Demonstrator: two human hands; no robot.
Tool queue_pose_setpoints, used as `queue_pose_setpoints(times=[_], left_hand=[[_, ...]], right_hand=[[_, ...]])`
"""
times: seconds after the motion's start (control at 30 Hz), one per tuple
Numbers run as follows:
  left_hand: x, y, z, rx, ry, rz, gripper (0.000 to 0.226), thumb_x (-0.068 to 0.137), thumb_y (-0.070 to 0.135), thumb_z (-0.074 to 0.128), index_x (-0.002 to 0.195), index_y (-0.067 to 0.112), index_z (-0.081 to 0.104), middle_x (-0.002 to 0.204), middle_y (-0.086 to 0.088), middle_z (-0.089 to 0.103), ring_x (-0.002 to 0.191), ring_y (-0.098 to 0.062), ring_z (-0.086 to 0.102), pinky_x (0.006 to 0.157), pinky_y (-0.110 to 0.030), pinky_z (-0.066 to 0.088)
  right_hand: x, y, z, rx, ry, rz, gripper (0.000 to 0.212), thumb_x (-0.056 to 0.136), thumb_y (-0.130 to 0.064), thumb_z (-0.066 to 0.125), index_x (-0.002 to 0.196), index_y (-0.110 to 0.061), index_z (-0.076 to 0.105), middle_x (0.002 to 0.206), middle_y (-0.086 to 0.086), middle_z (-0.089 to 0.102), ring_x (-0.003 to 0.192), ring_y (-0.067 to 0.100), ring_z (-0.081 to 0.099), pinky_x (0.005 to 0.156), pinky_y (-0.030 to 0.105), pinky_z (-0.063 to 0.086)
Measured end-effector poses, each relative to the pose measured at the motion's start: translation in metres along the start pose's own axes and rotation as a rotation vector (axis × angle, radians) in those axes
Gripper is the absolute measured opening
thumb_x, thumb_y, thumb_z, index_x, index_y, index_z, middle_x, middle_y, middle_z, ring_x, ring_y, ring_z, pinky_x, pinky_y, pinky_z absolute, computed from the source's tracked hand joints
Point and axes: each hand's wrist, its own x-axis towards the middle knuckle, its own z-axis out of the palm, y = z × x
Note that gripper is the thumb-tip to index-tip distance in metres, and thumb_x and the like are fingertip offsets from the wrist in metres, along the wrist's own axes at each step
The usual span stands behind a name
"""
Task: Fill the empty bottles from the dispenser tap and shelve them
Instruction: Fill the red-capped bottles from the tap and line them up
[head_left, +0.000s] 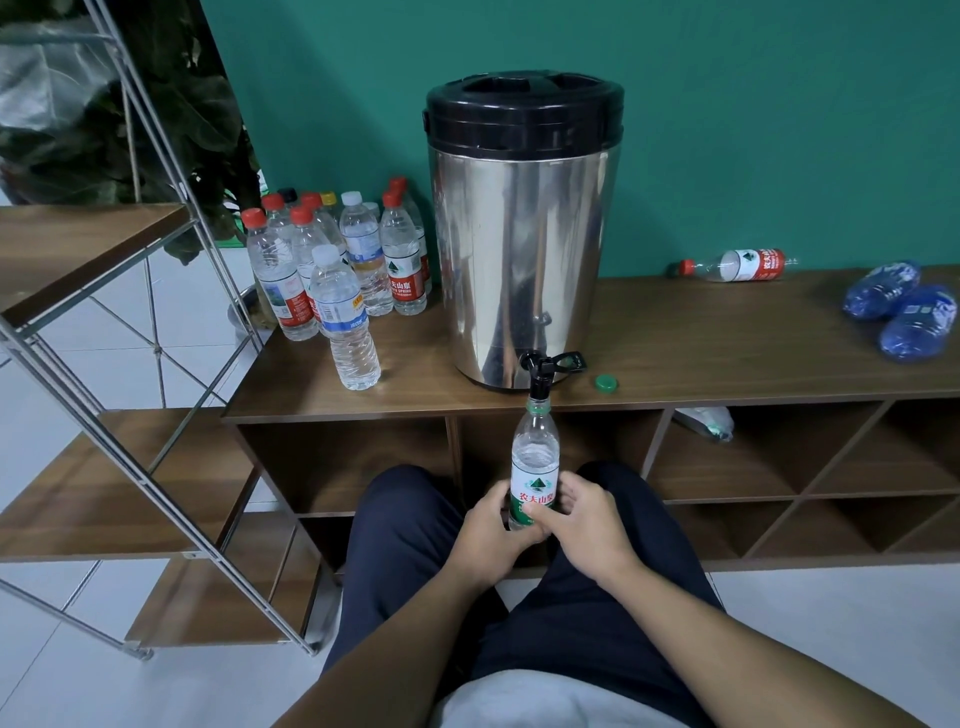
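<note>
Under the tap (540, 370) at the dispenser (524, 234) base, the green-label bottle (534, 467) stood upright, uncapped, mouth right at the spout. Left hand (491, 525) and right hand (582, 514) both wrapped its lower half, fingers curled round the label from either side. Water level sat around the shoulder, so my read: filling step, close to done. Couldn't tell whether water was running; tap lever pointed to 3 o'clock.

Green cap (605, 383) lay on the bench (727, 343), just off the dispenser base at 3 o'clock. Capped bottles (337, 260) clustered at the dispenser's 9 o'clock, looked full. One red-label bottle (737, 266) lay on its side far back at 2 o'clock, looked empty. Two crushed blue bottles (904, 306) sat at the far 3 o'clock edge.

Next move, as I judged it: shut the tap with one hand while the other kept the bottle steady and vertical, then lower it clear, grab the green cap, screw on. Risk: overflow at the neck or tipping an open full bottle. Wire shelf rack (104, 364) at 9 o'clock was the likely destination.
</note>
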Motion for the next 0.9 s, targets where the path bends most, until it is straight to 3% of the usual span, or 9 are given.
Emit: queue_pose_setpoints(times=[0.2,0.57,0.67,0.9], left_hand=[[0.01,-0.001,0.008,0.024,0.032,-0.048,0.08,0.073,0.037,0.093,0.144,0.038,0.055,0.125,0.018,0.076,0.114,-0.001,0.074,0.102,-0.039,0.064],[0.025,-0.005,0.018,0.044,0.108,-0.062,0.054,0.078,0.015,0.081,0.124,0.038,0.064,0.115,0.014,0.075,0.105,-0.006,0.074,0.095,-0.046,0.066],[0.025,-0.008,0.021,0.017,0.107,-0.063,0.05,0.08,0.018,0.081,0.123,0.037,0.064,0.114,0.013,0.077,0.103,-0.006,0.076,0.093,-0.046,0.067],[0.022,-0.01,0.019,-0.003,0.1,-0.037,0.051,0.079,0.024,0.084,0.125,0.033,0.064,0.114,0.011,0.077,0.103,-0.007,0.076,0.093,-0.045,0.066]], right_hand=[[0.004,0.002,0.004,-0.008,-0.001,0.0,0.039,0.088,-0.012,0.092,0.116,-0.033,0.076,0.108,-0.022,0.082,0.105,-0.002,0.077,0.084,0.017,0.06],[0.014,0.006,0.005,0.011,0.009,0.009,0.038,0.084,-0.005,0.093,0.112,-0.026,0.078,0.107,-0.019,0.083,0.104,0.001,0.079,0.084,0.02,0.062],[0.016,0.01,0.003,0.007,0.006,0.007,0.035,0.084,-0.006,0.093,0.112,-0.021,0.079,0.108,-0.013,0.084,0.105,0.006,0.08,0.086,0.026,0.064],[0.014,0.012,0.003,-0.002,-0.001,-0.004,0.038,0.086,-0.009,0.093,0.119,-0.022,0.079,0.111,-0.017,0.083,0.107,0.002,0.078,0.089,0.02,0.061]])
